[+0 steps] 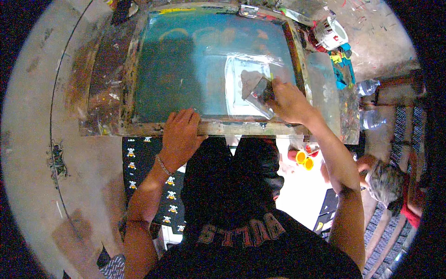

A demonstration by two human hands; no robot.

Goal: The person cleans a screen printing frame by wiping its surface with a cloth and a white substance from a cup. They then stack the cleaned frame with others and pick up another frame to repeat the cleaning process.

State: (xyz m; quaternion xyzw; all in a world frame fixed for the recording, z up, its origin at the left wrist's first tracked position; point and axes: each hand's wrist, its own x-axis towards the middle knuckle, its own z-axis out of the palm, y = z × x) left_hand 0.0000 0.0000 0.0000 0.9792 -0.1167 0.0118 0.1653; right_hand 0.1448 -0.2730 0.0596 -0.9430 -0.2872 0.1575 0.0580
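Nearest the camera, a black shirt (251,255) with curved lettering is seen along the lower edge. Beyond it, a paint-stained tabletop (104,100) is covered for the most part by a wooden screen-printing frame (129,95), across which a blue-green mesh (213,39) is stretched.

A squeegee (260,95), dark above and pale along its lower edge, is held in the right hand (290,104). The grip is clamped on its right end, with the fingers wrapped over its upper side, while its left end is left uncovered. It is placed tilted over the white rectangle (234,86) on the mesh, close to the frame's near right corner. The squeegee can be judged light and fairly stiff, with a lower edge that may be slick with ink; it is best taken by the upper body, well clear of that edge.

The left hand (183,135) is laid over the frame's near rail, left of its middle, fingers forward; whether the rail is pinched from beneath cannot be told. From that hand, the squeegee is found farther right and a little farther from the body.

Near the tabletop's far right corner a white tub (335,35) is seen, with a teal and yellow cloth (341,65) just beside it along the right edge.
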